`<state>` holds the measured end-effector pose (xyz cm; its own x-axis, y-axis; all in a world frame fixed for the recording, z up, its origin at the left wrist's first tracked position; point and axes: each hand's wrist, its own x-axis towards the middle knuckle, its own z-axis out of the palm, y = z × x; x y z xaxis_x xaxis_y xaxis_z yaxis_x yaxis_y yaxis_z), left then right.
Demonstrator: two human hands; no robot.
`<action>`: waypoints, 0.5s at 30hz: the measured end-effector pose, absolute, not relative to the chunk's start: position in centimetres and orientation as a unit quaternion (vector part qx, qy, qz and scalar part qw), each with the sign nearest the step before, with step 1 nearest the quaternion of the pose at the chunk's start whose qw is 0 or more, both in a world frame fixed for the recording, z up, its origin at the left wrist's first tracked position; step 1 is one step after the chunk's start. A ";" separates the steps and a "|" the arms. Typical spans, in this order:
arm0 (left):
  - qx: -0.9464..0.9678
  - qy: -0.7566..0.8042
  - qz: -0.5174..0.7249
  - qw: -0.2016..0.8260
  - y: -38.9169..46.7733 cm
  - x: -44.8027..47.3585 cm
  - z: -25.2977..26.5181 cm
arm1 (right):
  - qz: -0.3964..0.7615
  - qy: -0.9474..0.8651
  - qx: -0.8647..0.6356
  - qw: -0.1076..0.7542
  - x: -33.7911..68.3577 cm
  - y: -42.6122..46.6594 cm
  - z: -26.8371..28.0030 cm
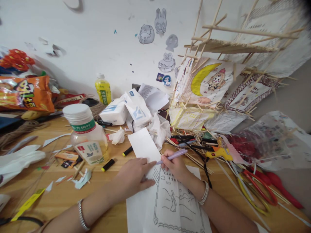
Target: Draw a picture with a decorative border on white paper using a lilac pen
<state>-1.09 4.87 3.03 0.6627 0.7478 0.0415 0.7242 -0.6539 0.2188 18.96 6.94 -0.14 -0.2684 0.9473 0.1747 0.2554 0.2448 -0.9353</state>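
A purple pen (173, 156) is gripped in my right hand (172, 164), its tip at the upper left of a sheet of paper (141, 213). Drawn on that sheet are a wavy border, a figure, clouds and written characters, with slanted hatching near the pen. My left hand (138, 174) lies flat on the paper, fingers stretched out beside the pen tip. Just above it, a blank white strip of paper (143, 144) reaches toward the wall. Part of the drawing's upper edge is hidden by my hands.
At left stand a large bottle (88, 145) and an orange snack bag (26, 94). Black marker caps (108, 165) lie near my left hand. Tissue packs (114, 111) sit behind. At right are a stick frame with drawings (209, 81), a yellow glue gun (220, 152) and scissors (261, 187).
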 end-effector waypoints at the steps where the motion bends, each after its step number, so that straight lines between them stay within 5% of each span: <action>1: 0.907 0.406 0.063 0.092 4.9 -1.1 3.1 | 0.420 -0.677 -0.446 0.408 19.0 6.9 -0.1; 15: 0.904 0.410 0.050 0.106 4.8 -1.1 3.2 | 0.420 -0.673 -0.452 0.408 19.1 7.0 -0.5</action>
